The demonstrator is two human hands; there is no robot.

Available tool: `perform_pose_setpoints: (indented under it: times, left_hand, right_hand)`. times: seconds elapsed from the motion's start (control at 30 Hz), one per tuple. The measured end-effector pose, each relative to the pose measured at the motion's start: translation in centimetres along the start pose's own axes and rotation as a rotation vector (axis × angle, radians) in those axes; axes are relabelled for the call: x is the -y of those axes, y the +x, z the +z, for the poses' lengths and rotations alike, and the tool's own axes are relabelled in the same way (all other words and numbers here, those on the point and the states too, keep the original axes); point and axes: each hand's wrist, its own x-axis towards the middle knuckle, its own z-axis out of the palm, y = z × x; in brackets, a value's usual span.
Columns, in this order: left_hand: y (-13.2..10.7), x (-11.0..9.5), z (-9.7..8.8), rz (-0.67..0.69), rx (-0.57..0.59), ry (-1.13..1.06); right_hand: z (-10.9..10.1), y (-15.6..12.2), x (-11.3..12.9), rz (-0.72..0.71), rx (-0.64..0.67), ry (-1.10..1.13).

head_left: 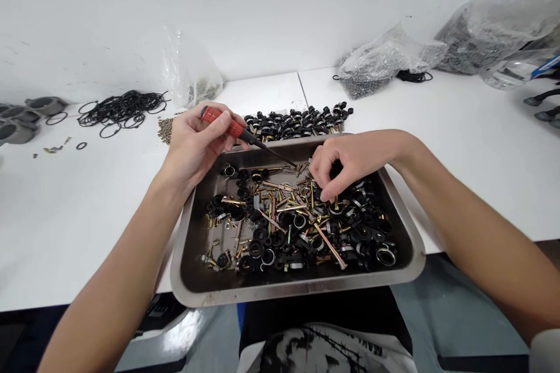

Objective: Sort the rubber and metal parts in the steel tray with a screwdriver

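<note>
My left hand [196, 143] is closed around a red-handled screwdriver [227, 123], whose dark shaft points right and down over the tray. A metal tray [192, 256] overhangs the table's front edge and holds many black rings and brass screws [297, 221]. My right hand [350, 160] reaches into the tray's far right part, fingers pinched on a small part among the black rings; what it grips is too small to name.
Behind the tray lies a row of black assembled parts [297, 119]. Black O-rings [122, 108] and grey caps [21, 119] sit at the left. Clear plastic bags [385, 61] of small parts lie at the back right, another bag [192, 78] at the back centre.
</note>
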Motion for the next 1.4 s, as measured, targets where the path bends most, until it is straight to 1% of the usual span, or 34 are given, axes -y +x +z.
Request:
perform_pose_setpoints:
  times: [0.13, 0.27, 0.43, 0.53, 0.67, 0.8, 0.9, 1.0, 1.07, 1.13, 1.17, 1.3, 1.4]
  left_hand:
    - [0.0, 0.0, 0.0, 0.034, 0.015, -0.024]
    - [0.1, -0.2, -0.4, 0.054, 0.036, -0.035]
    - [0.6, -1.3, -1.7, 0.084, -0.016, -0.029]
    - [1.0, -2.4, -3.4, 0.14, -0.077, -0.036]
    - [1.6, -4.0, -6.6, 0.251, -0.174, -0.076]
    - [1.6, -5.3, -10.2, 0.3, -0.34, -0.163]
    - [1.6, -5.4, -13.1, 0.299, -0.473, -0.22]
    - [1.8, -4.9, -15.7, 0.282, -0.609, -0.286]
    - [1.9, -4.3, -17.2, 0.262, -0.693, -0.289]
    - [1.8, -3.8, -18.1, 0.23, -0.747, -0.239]
    - [1.8, -3.5, -18.5, 0.215, -0.753, -0.205]
    - [1.4, -3.0, -18.8, 0.208, -0.704, -0.077]
    - [1.3, -3.0, -18.5, 0.246, -0.687, -0.003]
  right_hand:
    - [0.0, 0.0, 0.0, -0.005, 0.004, -0.009]
    - [0.0, 0.0, -0.1, -0.009, 0.008, -0.011]
    - [0.1, 0.0, 0.0, 0.017, 0.006, -0.022]
    - [0.2, 0.1, 0.1, 0.044, -0.001, -0.038]
    - [0.4, 0.2, 0.1, 0.055, -0.002, -0.048]
    - [0.6, 0.5, -0.2, 0.034, 0.013, -0.039]
    - [0.8, 0.6, -0.4, 0.019, -0.004, -0.035]
    - [0.9, 0.6, -0.5, 0.021, -0.005, -0.037]
    - [1.0, 0.5, -0.4, 0.045, -0.001, -0.051]
    - [1.0, 0.5, -0.4, 0.086, 0.005, -0.073]
    - [1.1, 0.5, -0.4, 0.111, 0.008, -0.086]
    - [1.3, 0.7, -0.1, 0.182, 0.0, -0.123]
    - [1.3, 0.9, 0.4, 0.183, 0.005, -0.136]
